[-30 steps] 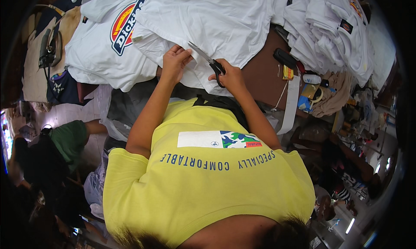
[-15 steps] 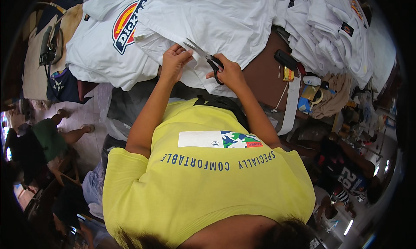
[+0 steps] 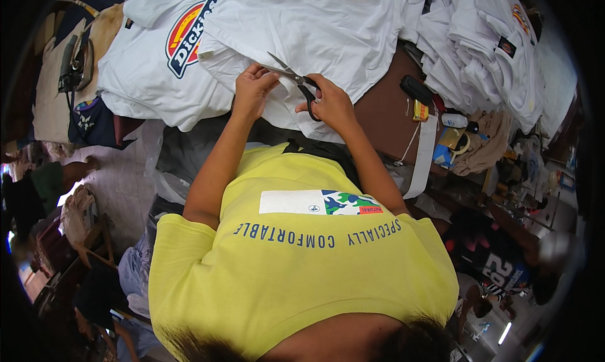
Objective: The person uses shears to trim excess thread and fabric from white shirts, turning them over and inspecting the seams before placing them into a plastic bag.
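The left hand (image 3: 253, 91) is closed on the near edge of a white T-shirt (image 3: 315, 28) spread over the bench (image 3: 384, 116), pinching a fold of the cloth between thumb and fingers. Just right of it, the right hand (image 3: 331, 103) is clamped on a pair of scissors (image 3: 295, 79), fingers through the black handles, the steel blades pointing left and far toward the left hand and lying against the shirt's edge. The two hands sit close together but do not touch. To the left lies another white shirt with a red, yellow and blue printed emblem (image 3: 189, 31). Far right, a stack of folded white shirts (image 3: 485, 46) rises on the bench. Near that stack lie a black oblong object (image 3: 417, 89), a white strip (image 3: 423, 157) hanging over the bench edge, and a beige cloth (image 3: 488, 141).
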{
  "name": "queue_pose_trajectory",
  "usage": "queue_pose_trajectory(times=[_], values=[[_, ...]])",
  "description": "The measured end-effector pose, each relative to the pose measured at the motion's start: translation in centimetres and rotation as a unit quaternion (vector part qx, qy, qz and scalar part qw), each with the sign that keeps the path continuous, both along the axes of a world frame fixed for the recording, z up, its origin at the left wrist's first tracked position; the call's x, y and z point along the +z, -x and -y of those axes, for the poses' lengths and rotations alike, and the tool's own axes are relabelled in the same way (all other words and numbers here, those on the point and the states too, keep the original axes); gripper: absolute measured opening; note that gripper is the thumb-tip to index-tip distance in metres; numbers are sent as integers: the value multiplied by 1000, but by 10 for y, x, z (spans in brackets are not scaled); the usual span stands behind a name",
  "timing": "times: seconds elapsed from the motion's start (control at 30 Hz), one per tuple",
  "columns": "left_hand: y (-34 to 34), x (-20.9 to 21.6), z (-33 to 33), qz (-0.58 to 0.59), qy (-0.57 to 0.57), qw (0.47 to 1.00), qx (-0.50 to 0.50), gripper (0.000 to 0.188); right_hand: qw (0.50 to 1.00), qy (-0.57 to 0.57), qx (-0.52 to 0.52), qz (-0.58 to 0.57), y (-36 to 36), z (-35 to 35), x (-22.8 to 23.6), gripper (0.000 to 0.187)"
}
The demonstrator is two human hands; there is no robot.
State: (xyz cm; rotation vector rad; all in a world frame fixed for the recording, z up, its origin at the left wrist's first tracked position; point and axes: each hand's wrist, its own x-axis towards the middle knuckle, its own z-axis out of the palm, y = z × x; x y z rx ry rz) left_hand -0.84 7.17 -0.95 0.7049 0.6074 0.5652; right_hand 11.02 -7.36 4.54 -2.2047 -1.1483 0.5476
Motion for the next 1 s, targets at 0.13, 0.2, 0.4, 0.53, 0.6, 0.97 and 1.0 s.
queue_pose_trajectory(times=[0.13, 0.2, 0.4, 0.53, 0.6, 0.97, 1.0], values=[[-1, 4, -1, -5, 2, 1000, -2, 31, 1000, -5, -2, -9, -3, 4, -14, 60], [-1, 3, -3, -2, 12, 1000, 2, 30, 1000, -1, -9, -22, -6, 8, -21, 56], [-2, 3, -8, -1, 17, 1000, 17, 31, 1000, 9, -7, -19, -2, 11, -16, 57], [-2, 6, -7, -1, 5, 1000, 14, 30, 1000, 18, 7, -7, -2, -4, 4, 62], [-2, 6, -7, -1, 0, 1000, 11, 30, 1000, 9, 14, -7, -3, -9, 5, 63], [-2, 7, -15, -2, 6, 1000, 31, 28, 999, 16, -8, -39, -6, 4, -17, 58], [-2, 7, -15, -1, 3, 1000, 29, 28, 999, 19, -4, -25, -5, 2, -13, 59]])
